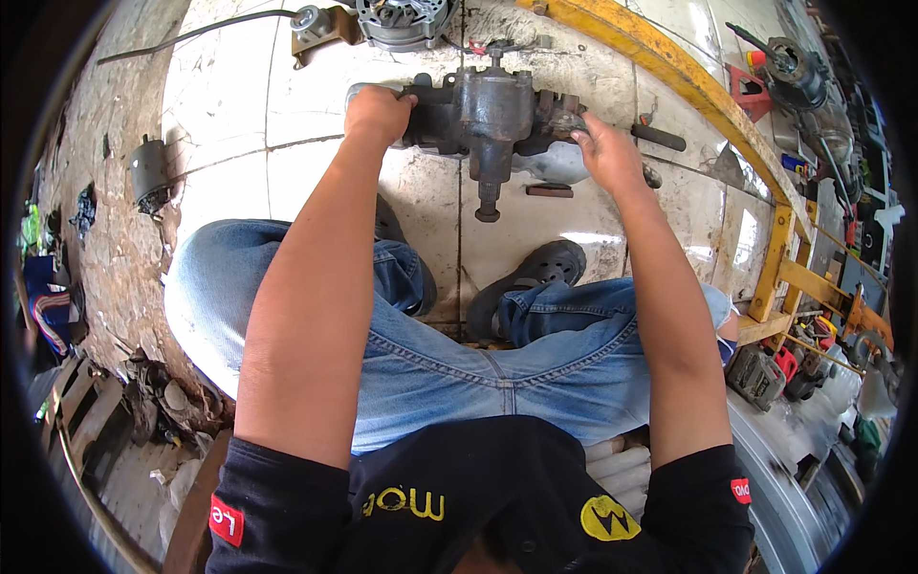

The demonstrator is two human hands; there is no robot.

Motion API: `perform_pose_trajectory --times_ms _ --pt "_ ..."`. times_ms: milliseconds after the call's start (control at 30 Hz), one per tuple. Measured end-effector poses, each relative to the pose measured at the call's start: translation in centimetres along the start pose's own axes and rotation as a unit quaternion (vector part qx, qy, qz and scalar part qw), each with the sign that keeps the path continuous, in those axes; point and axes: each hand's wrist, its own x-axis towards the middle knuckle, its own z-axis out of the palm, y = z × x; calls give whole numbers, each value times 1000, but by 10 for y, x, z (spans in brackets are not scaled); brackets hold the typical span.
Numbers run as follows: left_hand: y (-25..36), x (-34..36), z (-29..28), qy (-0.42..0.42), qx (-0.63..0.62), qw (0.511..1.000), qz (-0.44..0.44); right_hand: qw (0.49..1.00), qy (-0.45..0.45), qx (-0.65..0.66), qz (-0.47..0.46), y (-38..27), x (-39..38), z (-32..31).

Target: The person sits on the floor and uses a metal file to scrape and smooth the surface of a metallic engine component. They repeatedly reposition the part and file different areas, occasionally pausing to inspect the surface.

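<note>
A dark, greasy steering gearbox (492,105) is held by its two ends over the tiled floor, with its splined shaft (489,196) pointing toward me. Its left end is in the grip of my left hand (378,117), fingers wrapped around it. At the other end, my right hand (610,155) has its thumb on top and its fingers mostly hidden underneath. A small flat brown piece (549,190) lies on the tiles below the gearbox. Just beyond my right hand is a dark cylindrical rod (658,137).
An alternator (402,21) and a bracketed part with a long rod (311,27) lie at the far side. A small grey motor (149,175) stands at left. The yellow metal frame (669,62) runs along the right, with oily machine parts (798,77) beyond it.
</note>
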Motion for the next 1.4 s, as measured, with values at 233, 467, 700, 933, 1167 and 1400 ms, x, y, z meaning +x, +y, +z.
perform_pose_trajectory --times_ms 233,467,700,933,1167,1400 --pt "0 1 4 25 51 997 45 998 -44 44 25 13 1 13" --pt "-6 4 2 -2 -26 1000 -2 839 -66 449 299 -29 -24 21" --pt "1 -4 -2 8 -16 1000 17 621 46 678 391 -52 -42 88" --pt "0 -5 0 10 -20 1000 6 527 16 764 372 -83 -35 80" --pt "-4 -1 2 12 -29 999 -4 504 15 767 396 -85 -26 74" --pt "2 -1 0 24 -38 999 1 578 27 716 390 -76 -30 83"
